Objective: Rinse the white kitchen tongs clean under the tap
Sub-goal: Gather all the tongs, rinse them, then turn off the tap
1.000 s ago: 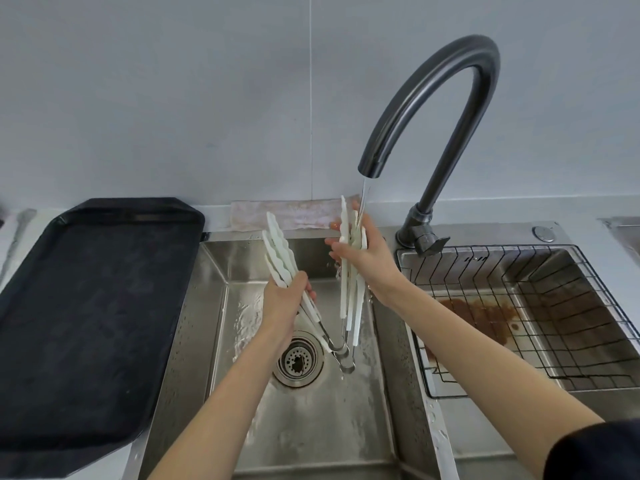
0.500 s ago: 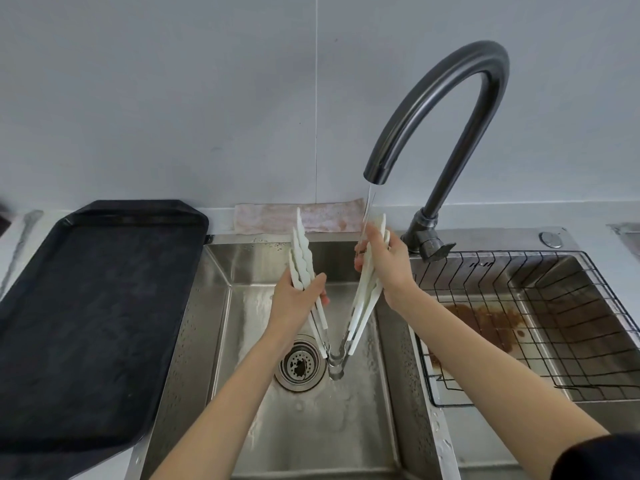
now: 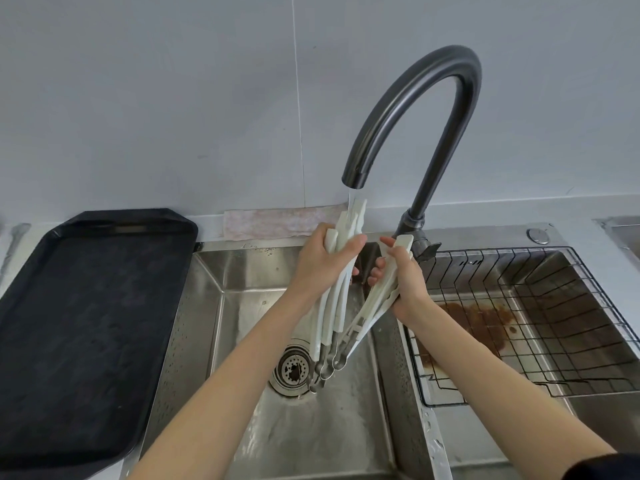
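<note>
Several white kitchen tongs [image 3: 334, 306] are held upright over the left sink basin [image 3: 325, 427], their metal hinge ends pointing down near the drain [image 3: 292, 368]. My left hand [image 3: 323, 261] grips one bunch of white arms, whose tips reach into the water stream under the dark curved tap [image 3: 415, 109]. My right hand [image 3: 403, 275] grips the other bunch of arms, just right of the stream. The two bunches spread apart in a V from the hinges.
A black tray [image 3: 79, 323] lies on the counter to the left. A black wire rack [image 3: 540, 327] sits in the right basin over a brown stain. A pale cloth [image 3: 277, 223] lies behind the sink against the wall.
Both hands have moved right and up with the tongs. The left bunch now stands under the stream, where the right bunch was before. The two bunches have come closer together.
</note>
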Available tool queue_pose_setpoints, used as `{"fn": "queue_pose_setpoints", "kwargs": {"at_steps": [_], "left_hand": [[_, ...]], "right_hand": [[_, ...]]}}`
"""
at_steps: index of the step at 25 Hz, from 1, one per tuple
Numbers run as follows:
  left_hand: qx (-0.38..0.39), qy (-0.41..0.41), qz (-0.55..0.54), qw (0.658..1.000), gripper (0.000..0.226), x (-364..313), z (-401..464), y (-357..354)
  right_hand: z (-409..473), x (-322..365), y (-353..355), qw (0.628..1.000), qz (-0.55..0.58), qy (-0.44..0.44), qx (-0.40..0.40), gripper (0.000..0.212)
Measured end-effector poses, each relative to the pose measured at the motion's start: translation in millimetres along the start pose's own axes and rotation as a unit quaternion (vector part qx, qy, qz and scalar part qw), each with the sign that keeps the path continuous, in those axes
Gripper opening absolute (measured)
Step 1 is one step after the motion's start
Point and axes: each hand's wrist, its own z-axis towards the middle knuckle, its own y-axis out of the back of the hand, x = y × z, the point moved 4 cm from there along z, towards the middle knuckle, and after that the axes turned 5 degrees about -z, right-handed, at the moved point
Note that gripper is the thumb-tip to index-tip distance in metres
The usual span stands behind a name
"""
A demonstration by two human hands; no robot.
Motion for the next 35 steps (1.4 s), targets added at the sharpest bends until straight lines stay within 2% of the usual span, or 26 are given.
{"fn": "queue_pose_setpoints", "kwargs": {"at_steps": [5, 9, 11, 14, 21, 24, 27, 32, 35], "left_hand": [[0.006, -0.049, 0.094, 0.994, 0.019, -8, 6, -8], [0.047, -0.056, 0.010, 0.997, 0.026, -4, 2, -14], [0.029, -0.049, -0.014, 0.998, 0.029, 2, 2, -13], [-0.027, -0.053, -0.040, 0.997, 0.015, 9, 1, -7], [-0.036, -0.078, 0.021, 0.996, 0.024, 6, 3, -9], [-0.029, -0.068, 0.031, 0.997, 0.031, 8, 4, -13], [-0.016, -0.053, -0.013, 0.998, 0.009, 6, 3, -13], [-0.031, -0.008, -0.100, 0.994, 0.017, 17, -6, 1], [-0.032, 0.014, -0.104, 0.994, 0.024, 30, -14, 6]], "right_hand": [[5, 3, 8, 1.000, -0.013, 0.011, 0.000, 0.020], [7, 6, 14, 0.999, -0.022, 0.035, -0.013, 0.021], [6, 8, 14, 0.998, -0.030, 0.052, -0.017, 0.021], [0, 14, 8, 0.994, -0.063, 0.089, -0.019, 0.023], [-11, 21, 11, 0.985, -0.097, 0.129, -0.064, 0.024], [-13, 23, 14, 0.985, -0.085, 0.131, -0.076, 0.025], [-14, 29, 15, 0.986, -0.061, 0.133, -0.077, 0.026], [-16, 35, 7, 0.985, -0.081, 0.135, -0.070, 0.024], [-17, 30, 0, 0.984, -0.112, 0.121, -0.061, 0.019]]}}
